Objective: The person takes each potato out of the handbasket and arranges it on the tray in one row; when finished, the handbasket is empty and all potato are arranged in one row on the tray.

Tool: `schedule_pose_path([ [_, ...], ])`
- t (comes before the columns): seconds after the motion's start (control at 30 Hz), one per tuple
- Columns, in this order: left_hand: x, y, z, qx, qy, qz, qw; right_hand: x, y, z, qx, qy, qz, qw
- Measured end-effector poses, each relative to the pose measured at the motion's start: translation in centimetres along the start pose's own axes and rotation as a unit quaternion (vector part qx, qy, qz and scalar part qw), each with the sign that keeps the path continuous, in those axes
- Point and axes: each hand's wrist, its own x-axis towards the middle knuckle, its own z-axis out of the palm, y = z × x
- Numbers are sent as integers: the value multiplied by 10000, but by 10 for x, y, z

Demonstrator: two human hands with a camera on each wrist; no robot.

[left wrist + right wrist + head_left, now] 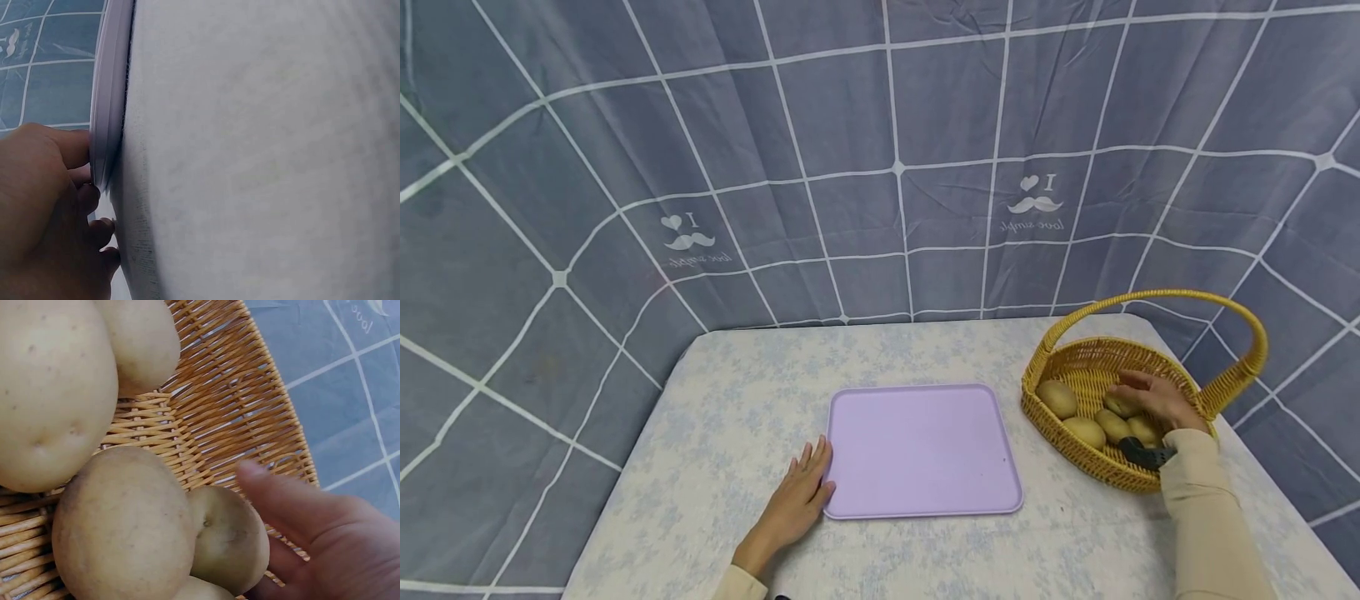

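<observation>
A lilac tray (925,450) lies flat on the table. My left hand (797,493) rests on the tabletop at its left side, its fingers touching the rim. The left wrist view shows the thumb against the tray's edge (107,94). On the right stands a yellow wicker basket (1075,454) with several potatoes inside. My right hand (1161,398) reaches into it, beside a potato (228,540) near the back. In the right wrist view the thumb is extended apart from that potato; the other fingers are partly hidden behind it. A larger potato (125,525) sits next to it.
The basket's tall arched handle (1180,293) rises over the right forearm. A pale floral cloth (737,400) covers the table. Grey-blue checked curtains (850,208) hang behind and at both sides. A dark strap (1142,454) shows at the right wrist.
</observation>
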Motion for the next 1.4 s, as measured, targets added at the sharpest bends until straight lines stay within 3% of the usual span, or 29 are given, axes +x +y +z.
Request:
schedule_pose_path([
  [0.23,-1,1,0,0,21,-39,10000,-5,0,-3,-37,-170,-203,9996],
  [0.47,-2,0,1,-14,-11,-68,10000,-7,0,-8,-116,-222,109,9996],
  [0.6,-3,0,1,-31,-35,-83,10000,-6,3,-9,-260,-137,106,9995],
  [0.83,-3,1,0,-32,-31,-51,10000,-10,-5,-12,39,119,128,9998],
  [0.97,-3,2,-1,-31,-57,-47,10000,-18,-18,-19,-132,506,-170,9985],
  [1.13,-1,4,-2,2,-22,-16,10000,-37,-41,-26,58,924,-606,9939],
  [1.3,1,4,-4,-3,1,13,10000,-61,-70,-22,496,1034,-1088,9874],
  [1.4,1,4,-5,-1,-2,5,10000,-74,-90,-11,866,1017,-1547,9789],
])
